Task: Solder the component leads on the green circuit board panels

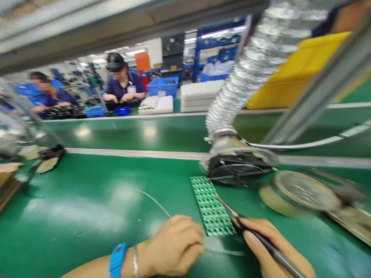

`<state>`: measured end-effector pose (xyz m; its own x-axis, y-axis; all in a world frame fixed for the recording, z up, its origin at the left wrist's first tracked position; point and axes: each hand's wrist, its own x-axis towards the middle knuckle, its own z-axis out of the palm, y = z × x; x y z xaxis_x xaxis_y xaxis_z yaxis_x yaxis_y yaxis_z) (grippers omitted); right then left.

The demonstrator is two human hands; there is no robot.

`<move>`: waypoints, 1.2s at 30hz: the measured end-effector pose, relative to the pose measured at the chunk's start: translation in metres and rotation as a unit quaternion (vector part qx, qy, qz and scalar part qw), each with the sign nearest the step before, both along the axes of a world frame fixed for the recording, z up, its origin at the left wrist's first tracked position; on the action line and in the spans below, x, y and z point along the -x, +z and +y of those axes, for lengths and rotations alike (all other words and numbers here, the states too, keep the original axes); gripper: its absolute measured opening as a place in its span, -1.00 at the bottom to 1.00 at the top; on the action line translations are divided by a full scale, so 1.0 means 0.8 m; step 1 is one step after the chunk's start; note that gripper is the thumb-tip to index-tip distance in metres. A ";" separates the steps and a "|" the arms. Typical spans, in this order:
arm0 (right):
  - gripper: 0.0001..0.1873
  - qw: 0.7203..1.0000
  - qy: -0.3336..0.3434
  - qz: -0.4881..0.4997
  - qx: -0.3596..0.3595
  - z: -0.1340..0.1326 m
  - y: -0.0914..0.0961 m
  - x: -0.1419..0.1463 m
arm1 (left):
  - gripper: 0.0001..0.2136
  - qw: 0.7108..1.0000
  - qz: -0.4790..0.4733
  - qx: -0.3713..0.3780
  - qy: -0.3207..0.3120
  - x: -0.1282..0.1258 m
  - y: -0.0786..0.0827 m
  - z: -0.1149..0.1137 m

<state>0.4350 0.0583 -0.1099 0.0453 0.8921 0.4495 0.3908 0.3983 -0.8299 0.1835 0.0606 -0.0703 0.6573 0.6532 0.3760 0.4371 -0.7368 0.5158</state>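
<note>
A green circuit-board panel (211, 204) with rows of small pads lies on the green bench in front of me. My right hand (275, 247) is closed round a dark soldering iron (257, 237), whose tip rests over the panel's right edge. My left hand (174, 245) is closed in a loose fist just left of the panel and pinches a thin silver solder wire (153, 200) that runs up and left from it. A blue band and a thin bracelet sit on my left wrist.
A black fume fan (237, 170) on a silver flexible duct (255, 65) stands just behind the panel. A solder spool and stand (301, 191) sit to the right. Beyond a green conveyor (130, 133), two people in blue work at blue bins. A yellow bin (301, 73) stands at far right.
</note>
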 end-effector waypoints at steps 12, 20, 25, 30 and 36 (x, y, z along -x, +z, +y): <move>-0.78 0.966 0.007 0.217 0.143 -0.022 -0.005 -0.021 | -0.87 0.991 -0.054 -0.106 0.060 0.023 0.028 -0.006; -0.84 0.950 -0.003 0.279 0.138 -0.003 0.004 -0.017 | -0.83 0.987 -0.069 -0.117 0.085 0.029 0.041 -0.003; -0.83 0.947 -0.011 0.295 0.126 0.004 0.006 -0.014 | -0.82 0.987 -0.057 -0.109 0.099 0.031 0.043 -0.001; -0.85 0.943 -0.019 0.312 0.112 0.011 0.008 -0.018 | -0.81 0.988 -0.050 -0.109 0.102 0.030 0.049 0.001; -0.90 0.925 -0.024 0.358 0.124 0.020 0.015 -0.026 | -0.81 0.989 -0.027 -0.103 0.100 0.031 0.051 0.002</move>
